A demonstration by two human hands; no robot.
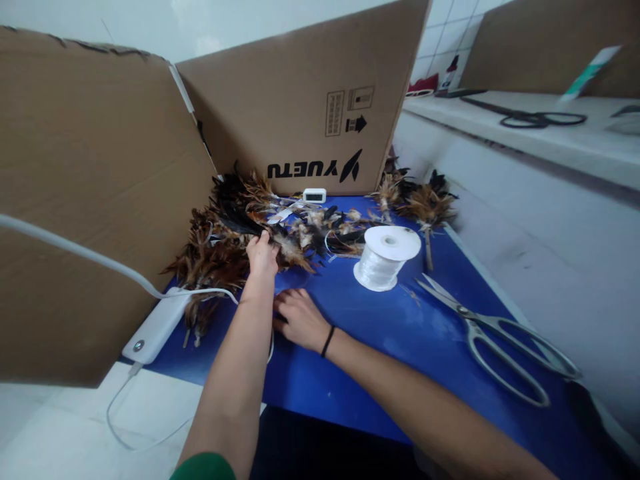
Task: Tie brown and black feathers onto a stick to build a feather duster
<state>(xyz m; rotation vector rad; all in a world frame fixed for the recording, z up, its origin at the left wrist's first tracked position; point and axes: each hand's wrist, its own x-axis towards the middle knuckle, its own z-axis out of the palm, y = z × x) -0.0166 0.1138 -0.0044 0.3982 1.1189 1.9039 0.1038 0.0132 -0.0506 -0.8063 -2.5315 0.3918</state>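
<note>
A heap of brown and black feathers [235, 230] lies at the back left of the blue mat [400, 333]. My left hand [262, 253] reaches into the heap's near edge, its fingers curled into the feathers and closed on some of them. My right hand [299, 319], with a black band on the wrist, rests on the mat just behind my left forearm. Its fingers lie stretched out toward the left and are partly hidden by that arm. Nothing shows in it.
A spool of white thread [386, 257] stands mid-mat, with steel scissors [500, 337] to its right. A white power bank [156, 328] with a cable lies at left. Cardboard walls [300, 100] enclose the back and left. A small white device [314, 195] and a feather bundle [425, 203] sit at the back.
</note>
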